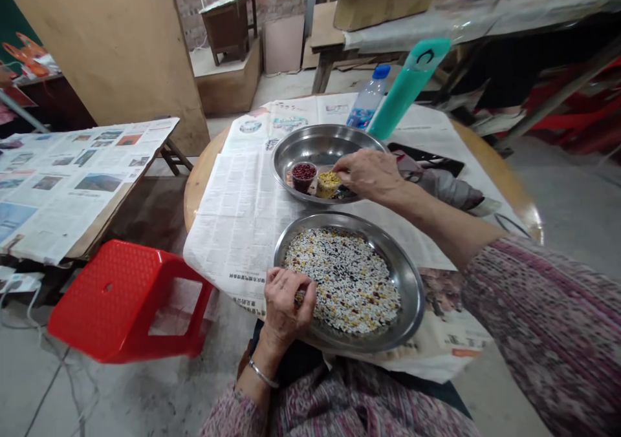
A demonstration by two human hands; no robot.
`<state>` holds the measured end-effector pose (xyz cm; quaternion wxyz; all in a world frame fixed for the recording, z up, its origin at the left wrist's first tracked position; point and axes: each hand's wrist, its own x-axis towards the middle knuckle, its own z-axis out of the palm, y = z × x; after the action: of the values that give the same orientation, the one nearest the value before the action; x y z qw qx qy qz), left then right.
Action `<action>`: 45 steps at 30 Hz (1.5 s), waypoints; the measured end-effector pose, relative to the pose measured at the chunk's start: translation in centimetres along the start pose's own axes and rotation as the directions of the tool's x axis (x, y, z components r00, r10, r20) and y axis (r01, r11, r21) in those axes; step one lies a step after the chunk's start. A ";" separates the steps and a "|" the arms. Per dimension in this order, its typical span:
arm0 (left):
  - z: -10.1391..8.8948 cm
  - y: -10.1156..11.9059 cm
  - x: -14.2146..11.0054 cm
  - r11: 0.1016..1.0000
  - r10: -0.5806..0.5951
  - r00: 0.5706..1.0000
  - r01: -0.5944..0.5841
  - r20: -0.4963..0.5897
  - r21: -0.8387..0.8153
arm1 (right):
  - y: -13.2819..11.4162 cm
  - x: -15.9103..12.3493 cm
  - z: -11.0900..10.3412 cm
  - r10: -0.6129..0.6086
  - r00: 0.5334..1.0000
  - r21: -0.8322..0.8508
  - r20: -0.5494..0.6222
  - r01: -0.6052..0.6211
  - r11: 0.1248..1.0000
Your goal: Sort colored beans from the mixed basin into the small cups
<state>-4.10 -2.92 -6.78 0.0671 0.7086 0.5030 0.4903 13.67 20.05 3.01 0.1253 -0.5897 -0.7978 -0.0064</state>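
Observation:
A steel bowl (412,324) near me holds a spread of white grains (347,295) mixed with yellow, dark red and black ones. My left hand (288,298) lies at its left rim, fingers curled in; what they hold is hidden. Behind it stands a second steel bowl (310,138), with a clear cup of dark red beans (304,173) and a cup of yellow kernels (328,180) inside. Over the yellow kernels' cup, my right hand (371,173) has its fingertips pinched together at the right edge. Anything between those fingertips is too small to make out. Some black pieces (342,193) show beneath that hand.
Newspaper (233,211) covers the round table (196,191). A water bottle (369,97) and a tall green container (410,88) stand behind the far bowl. Grey cloth (449,188) lies right of it. A red stool (126,301) and a newspaper-covered table (82,178) are at left.

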 end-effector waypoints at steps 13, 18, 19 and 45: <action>-0.1 0.3 0.0 0.999 -0.042 0.999 0.042 0.026 -0.004 | 1.6 2.9 4.0 -0.118 0.992 0.007 -0.052 0.118 0.993; 0.1 0.2 -0.3 0.999 -0.043 0.999 0.043 0.013 0.013 | 0.9 2.2 3.6 -0.010 1.000 -0.026 0.006 0.010 1.000; 0.1 0.2 -0.3 0.999 -0.039 0.999 0.039 0.011 0.015 | 0.6 2.0 3.3 0.005 1.000 -0.019 0.007 -0.005 1.000; 0.1 -0.1 0.1 1.000 -0.013 1.000 0.013 -0.025 0.001 | -2.5 -13.5 6.2 -0.473 0.881 0.279 -0.017 0.459 0.844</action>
<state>-4.07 -2.81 -6.83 0.0638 0.6992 0.5087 0.4983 13.77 7.61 -5.41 0.1797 -0.3552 -0.9130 0.0895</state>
